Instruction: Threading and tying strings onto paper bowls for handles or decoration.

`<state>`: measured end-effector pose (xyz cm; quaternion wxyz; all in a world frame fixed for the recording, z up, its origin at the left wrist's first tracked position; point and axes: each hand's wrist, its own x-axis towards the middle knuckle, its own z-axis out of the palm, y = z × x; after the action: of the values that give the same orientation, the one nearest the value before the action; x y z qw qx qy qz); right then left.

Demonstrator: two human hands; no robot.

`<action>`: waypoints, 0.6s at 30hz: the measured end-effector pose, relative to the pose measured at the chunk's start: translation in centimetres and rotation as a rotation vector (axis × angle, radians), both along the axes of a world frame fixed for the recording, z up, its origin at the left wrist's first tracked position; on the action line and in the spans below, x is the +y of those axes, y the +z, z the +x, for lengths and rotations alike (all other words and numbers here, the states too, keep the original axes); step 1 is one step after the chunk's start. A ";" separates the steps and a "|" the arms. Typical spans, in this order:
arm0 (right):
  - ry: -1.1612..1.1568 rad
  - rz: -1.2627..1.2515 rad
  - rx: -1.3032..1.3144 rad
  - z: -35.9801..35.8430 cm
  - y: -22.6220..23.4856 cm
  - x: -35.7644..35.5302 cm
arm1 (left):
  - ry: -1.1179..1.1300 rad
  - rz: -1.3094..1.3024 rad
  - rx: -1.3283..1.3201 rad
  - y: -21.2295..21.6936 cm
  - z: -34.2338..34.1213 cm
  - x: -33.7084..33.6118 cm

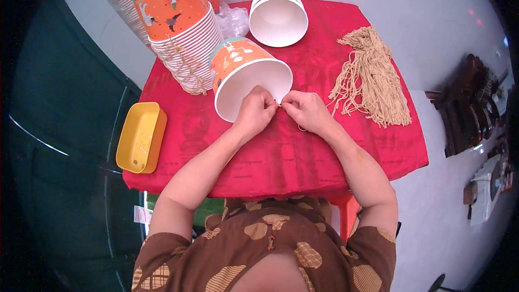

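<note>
An orange printed paper bucket (238,57) lies tilted on the table, its white mouth facing me. At the lower right of its rim my two hands meet, fingertips pinched close together. My left hand (256,111) is closed in front of the bucket's mouth, pinching a thin tan cord. My right hand (308,111) is closed on the same cord, and a short loop of the cord (301,128) shows below its fingers. The small bit between the fingertips is mostly hidden.
A tall stack of nested buckets (184,48) leans at the back left, with clear plastic (233,20) beside it. Two white-lined buckets (278,21) lie at the back. A bundle of tan cords (378,81) is on the right, a yellow tray (155,138) on the left of the red cloth (259,167).
</note>
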<state>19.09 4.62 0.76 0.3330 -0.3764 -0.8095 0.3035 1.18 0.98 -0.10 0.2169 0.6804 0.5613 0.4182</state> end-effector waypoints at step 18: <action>-0.054 0.129 -0.225 1.0 0.0 0.5 | -0.030 0.131 0.169 0.3 0.0 -0.4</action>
<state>20.05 5.14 0.74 0.2717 -0.4074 -0.8492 0.1976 1.15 0.57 0.23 0.1299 0.7343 0.5388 0.3919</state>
